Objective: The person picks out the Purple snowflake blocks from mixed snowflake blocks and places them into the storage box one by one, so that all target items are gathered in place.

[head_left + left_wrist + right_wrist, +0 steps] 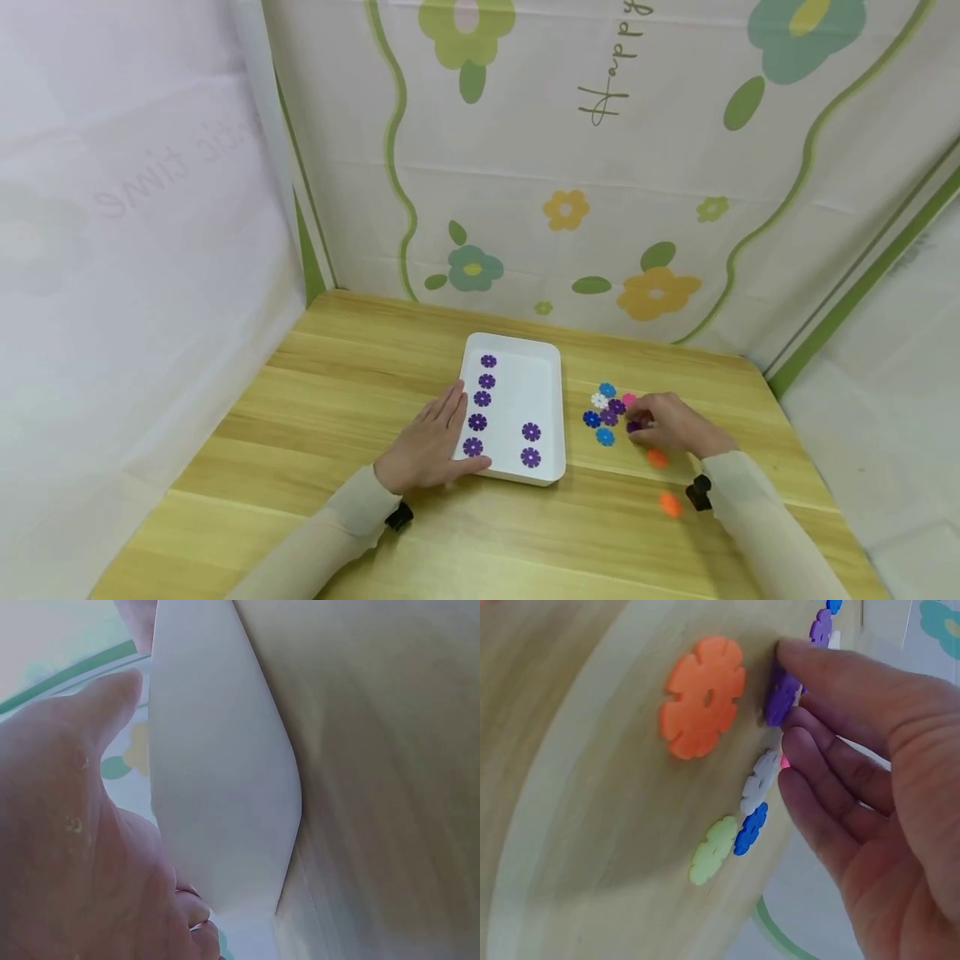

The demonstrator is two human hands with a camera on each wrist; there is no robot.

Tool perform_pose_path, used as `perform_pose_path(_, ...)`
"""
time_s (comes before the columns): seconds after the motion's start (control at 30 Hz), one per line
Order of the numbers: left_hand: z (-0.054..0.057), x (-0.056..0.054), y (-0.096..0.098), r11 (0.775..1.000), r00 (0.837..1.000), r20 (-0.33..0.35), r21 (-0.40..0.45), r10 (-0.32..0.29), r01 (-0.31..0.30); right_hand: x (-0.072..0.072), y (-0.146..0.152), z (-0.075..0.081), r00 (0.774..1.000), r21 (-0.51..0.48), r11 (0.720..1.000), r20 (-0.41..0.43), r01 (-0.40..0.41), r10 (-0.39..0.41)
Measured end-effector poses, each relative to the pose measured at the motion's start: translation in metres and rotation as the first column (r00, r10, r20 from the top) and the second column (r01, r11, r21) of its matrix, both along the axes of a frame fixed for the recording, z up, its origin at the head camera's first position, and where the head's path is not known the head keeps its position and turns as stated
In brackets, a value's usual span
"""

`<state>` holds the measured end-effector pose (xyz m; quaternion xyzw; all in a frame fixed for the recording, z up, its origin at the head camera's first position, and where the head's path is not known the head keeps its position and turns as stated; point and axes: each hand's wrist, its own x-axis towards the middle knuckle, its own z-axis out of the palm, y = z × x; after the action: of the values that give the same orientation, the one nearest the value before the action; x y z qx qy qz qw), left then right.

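Observation:
A white tray [519,383] lies on the wooden table, with several purple snowflake discs in a column on its left and two purple discs [531,432] on its right. My left hand [423,446] rests against the tray's left edge, its fingers straight along the rim and its thumb at the near corner. To the right of the tray, my right hand [670,423] pinches a purple snowflake disc [781,697] between thumb and fingers, at the table surface. Beside it lies a loose group of blue, white, purple and pink discs [607,437].
Two orange discs [671,504] lie on the table [577,542] near my right wrist. In the right wrist view, a pale green disc [713,850] and a blue disc [751,829] lie beyond the fingers. A flower-printed cloth [510,150] hangs behind the table.

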<state>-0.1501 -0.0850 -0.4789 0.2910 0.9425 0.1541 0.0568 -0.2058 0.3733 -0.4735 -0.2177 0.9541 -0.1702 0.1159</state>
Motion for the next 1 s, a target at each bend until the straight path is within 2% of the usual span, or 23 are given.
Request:
perform_pose_path(0.13,0.0,-0.003,0.002,1.0,1.0,0.01,-0.008,0.01,-0.01,-0.001,-0.004,0.003,0.999,-0.02,1.0,0.039,0.01,-0.009)
perform_pose_path(0.4,-0.003,-0.005,0.004,0.998,1.0,0.011,-0.061,0.021,-0.02,-0.007,-0.014,0.016,0.999,-0.079,0.996,0.029,-0.038,0.04)
perform_pose_path(0.73,-0.002,-0.004,0.006,0.997,1.0,-0.004,-0.066,0.026,-0.026,-0.02,-0.033,0.059,0.992,-0.161,0.987,0.12,-0.021,0.04)
perform_pose_path(0.87,0.0,-0.003,0.006,0.998,1.0,-0.001,-0.061,0.025,-0.025,-0.027,-0.051,0.073,0.988,-0.172,0.984,0.136,-0.048,0.072)
perform_pose_path(1.0,0.0,-0.003,0.006,0.998,1.0,0.004,-0.053,0.024,-0.024,-0.033,-0.074,0.086,0.984,-0.132,0.987,0.136,-0.095,0.113)
